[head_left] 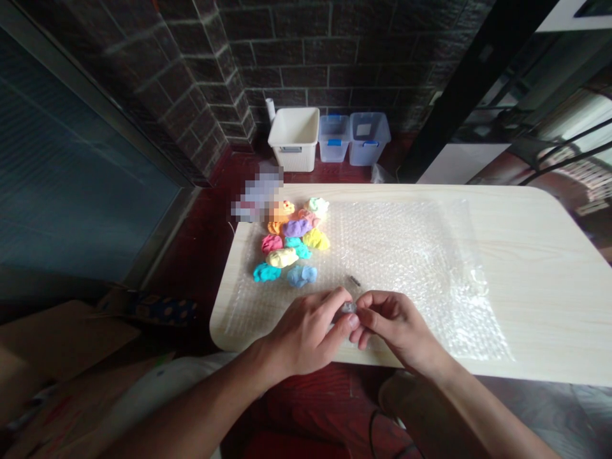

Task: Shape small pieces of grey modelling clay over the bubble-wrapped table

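Note:
Both my hands meet over the near edge of the pale wooden table [526, 255]. My left hand [306, 331] and my right hand [392, 322] pinch a small grey lump [348, 308] between their fingertips; all fingers are curled closed. Under them lies a sheet of bubble wrap [406, 255]. A small dark metal piece [354, 280] rests on the wrap just beyond my fingers. Further out on the left sits a heap of several coloured clay lumps [291, 245]: pink, yellow, blue, purple, orange, teal.
A white bin [294, 137] and two clear lidded boxes [354, 137] stand on the red floor against the dark brick wall. Cardboard [57, 357] lies at the lower left. A glass panel fills the left side. A black post [459, 89] rises at the right.

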Action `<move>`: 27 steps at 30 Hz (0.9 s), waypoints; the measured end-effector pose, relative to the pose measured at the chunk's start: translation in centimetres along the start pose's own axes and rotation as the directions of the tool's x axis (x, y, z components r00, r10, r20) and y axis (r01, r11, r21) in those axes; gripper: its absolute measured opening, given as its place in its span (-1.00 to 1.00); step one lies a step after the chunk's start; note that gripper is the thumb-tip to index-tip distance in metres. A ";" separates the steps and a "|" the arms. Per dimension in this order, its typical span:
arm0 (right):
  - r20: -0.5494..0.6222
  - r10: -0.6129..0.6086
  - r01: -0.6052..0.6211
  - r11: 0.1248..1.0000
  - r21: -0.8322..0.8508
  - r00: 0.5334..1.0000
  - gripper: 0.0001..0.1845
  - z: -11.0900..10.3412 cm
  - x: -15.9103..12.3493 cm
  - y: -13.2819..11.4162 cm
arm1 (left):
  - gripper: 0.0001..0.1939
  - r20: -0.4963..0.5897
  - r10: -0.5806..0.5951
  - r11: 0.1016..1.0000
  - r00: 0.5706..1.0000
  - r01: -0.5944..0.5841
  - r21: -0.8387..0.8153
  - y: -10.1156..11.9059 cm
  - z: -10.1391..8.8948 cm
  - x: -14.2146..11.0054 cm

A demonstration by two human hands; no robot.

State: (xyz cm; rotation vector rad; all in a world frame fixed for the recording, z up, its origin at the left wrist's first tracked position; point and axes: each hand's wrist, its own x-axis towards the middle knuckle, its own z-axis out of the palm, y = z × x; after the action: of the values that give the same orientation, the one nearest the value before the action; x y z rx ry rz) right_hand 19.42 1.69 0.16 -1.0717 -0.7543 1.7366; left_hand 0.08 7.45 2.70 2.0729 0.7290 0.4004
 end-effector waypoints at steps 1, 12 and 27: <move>0.001 0.002 -0.002 1.000 0.015 1.000 -0.60 0.0 0.0 0.2 | -0.90 -0.001 0.010 1.000 1.000 -0.010 -0.002 -0.1 0.1 0.0; -0.014 0.010 -0.010 1.000 0.015 1.000 -0.59 0.1 0.1 0.3 | -0.91 0.002 0.049 0.997 0.999 -0.049 0.057 -0.2 0.2 0.3; -0.042 -0.087 0.085 0.996 -0.039 0.995 -0.60 0.3 0.1 0.1 | -0.91 -0.051 0.036 0.995 0.998 -0.031 0.090 -0.4 0.5 0.2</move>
State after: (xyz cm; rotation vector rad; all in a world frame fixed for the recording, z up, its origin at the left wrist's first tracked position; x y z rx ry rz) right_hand 19.12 1.73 0.17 -1.0832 -0.7965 1.6270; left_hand 0.37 7.41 2.12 2.1683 0.7564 0.4500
